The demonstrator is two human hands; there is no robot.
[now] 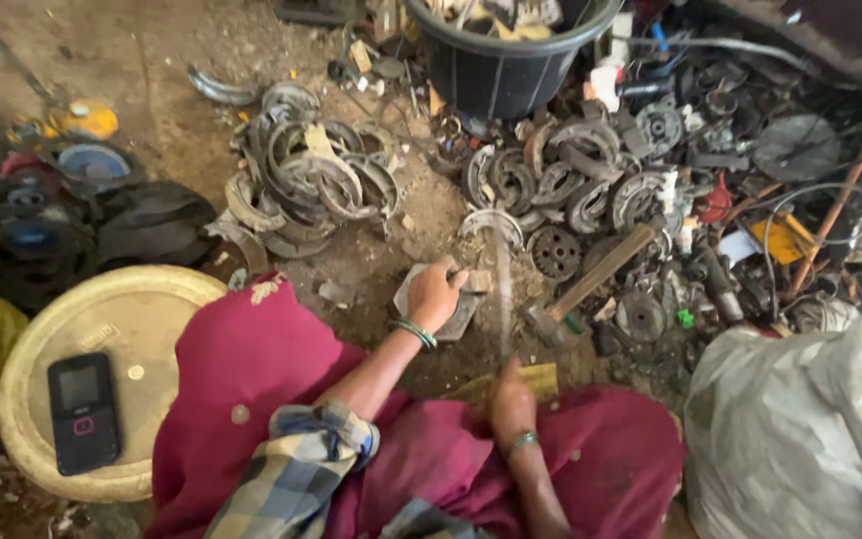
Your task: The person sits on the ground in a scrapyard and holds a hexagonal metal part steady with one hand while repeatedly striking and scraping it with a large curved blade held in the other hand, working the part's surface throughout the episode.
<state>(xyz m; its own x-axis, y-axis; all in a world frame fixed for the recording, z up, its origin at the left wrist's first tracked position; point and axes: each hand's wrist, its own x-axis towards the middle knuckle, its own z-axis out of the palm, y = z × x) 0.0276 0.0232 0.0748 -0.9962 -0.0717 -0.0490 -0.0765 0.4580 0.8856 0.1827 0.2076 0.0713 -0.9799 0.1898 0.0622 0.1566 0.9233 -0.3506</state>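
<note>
My left hand (435, 293) presses down on a small grey metal piece (475, 281) that lies on a flat metal block (456, 319) on the dirt floor. My right hand (511, 402) grips the lower end of a long thin metal rod (502, 289). The rod is blurred and points away from me, its far end close to a curved brake shoe (491, 221). Both wrists wear green bangles. A dark red cloth (251, 359) covers my lap.
Heaps of curved brake shoes (306, 185) and round metal parts (591, 185) lie ahead. A wooden-handled hammer (596, 276) rests right of the block. A black bucket (506, 50) stands behind, a grey sack (800, 419) at right. A black phone (83, 411) lies on a round cream lid (142, 309).
</note>
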